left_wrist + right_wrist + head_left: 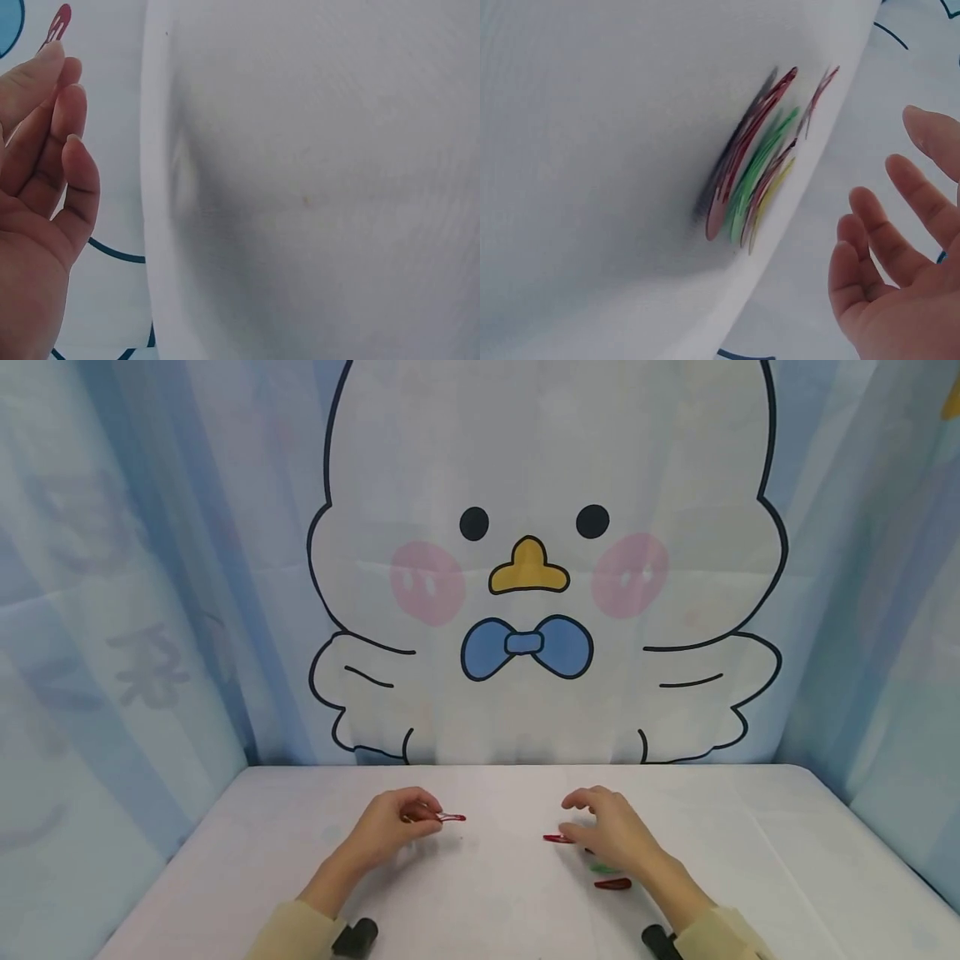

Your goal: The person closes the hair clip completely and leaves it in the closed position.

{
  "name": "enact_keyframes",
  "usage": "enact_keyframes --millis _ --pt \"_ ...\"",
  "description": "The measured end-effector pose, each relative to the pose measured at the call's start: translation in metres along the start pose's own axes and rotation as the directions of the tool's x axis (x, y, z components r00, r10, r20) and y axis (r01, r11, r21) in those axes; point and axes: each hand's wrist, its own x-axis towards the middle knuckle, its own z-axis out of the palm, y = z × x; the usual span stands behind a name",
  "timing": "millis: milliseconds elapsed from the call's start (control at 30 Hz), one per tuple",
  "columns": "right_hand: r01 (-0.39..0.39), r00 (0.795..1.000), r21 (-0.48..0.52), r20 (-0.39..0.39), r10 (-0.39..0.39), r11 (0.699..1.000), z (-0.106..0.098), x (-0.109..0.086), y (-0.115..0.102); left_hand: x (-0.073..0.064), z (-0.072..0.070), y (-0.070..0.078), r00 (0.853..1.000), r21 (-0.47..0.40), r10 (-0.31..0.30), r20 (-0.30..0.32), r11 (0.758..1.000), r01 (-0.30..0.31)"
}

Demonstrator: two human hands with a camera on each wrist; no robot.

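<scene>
My left hand (396,821) pinches a red snap hair clip (453,817) between thumb and fingertips, above the left part of the table. In the left wrist view the clip (58,22) sticks out past the thumb tip. My right hand (611,831) hovers over the right side with fingers spread and loosely bent, holding nothing. Below it lie several hair clips: a dark red one (751,154), a green one (761,172), another dark red one (769,187), a yellow one (771,202) and a red one (821,101) a little apart. From the head, the hand partly hides them.
A white-covered table (495,902) carries everything. Behind it hangs a curtain (525,718) printed with a cartoon bird, and more curtain stands at both sides. Black wrist devices (356,937) show at the sleeves.
</scene>
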Motion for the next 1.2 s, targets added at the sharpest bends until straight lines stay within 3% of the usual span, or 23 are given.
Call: enact_keyframes --millis 167,300,467,633,833,1200 --pt "0.001 1.0 0.041 -0.029 0.001 0.999 -0.002 -0.003 -0.004 -0.004 0.0 0.006 0.997 0.004 0.068 -0.042 0.998 -0.068" --pt "0.004 0.998 0.072 -0.06 0.0 0.997 -0.003 -0.007 -0.008 -0.006 0.002 0.011 0.987 0.014 0.142 -0.077 0.99 -0.141" --pt "0.025 0.996 0.115 -0.091 -0.014 0.993 -0.002 -0.01 -0.013 -0.01 0.007 0.019 0.975 0.069 0.198 -0.104 0.979 -0.192" --pt "0.017 0.994 0.155 -0.11 0.0 0.988 0.0 -0.012 -0.019 -0.014 0.012 0.024 0.966 0.127 0.232 -0.115 0.968 -0.218" --pt "-0.008 0.992 0.239 -0.119 0.037 0.971 0.005 -0.016 -0.026 -0.018 0.018 0.028 0.96 0.127 0.245 -0.135 0.965 -0.229" --pt "0.059 0.993 0.357 -0.119 -0.018 0.932 0.015 -0.02 -0.045 -0.025 0.032 0.037 0.917 0.148 0.358 -0.178 0.93 -0.335"
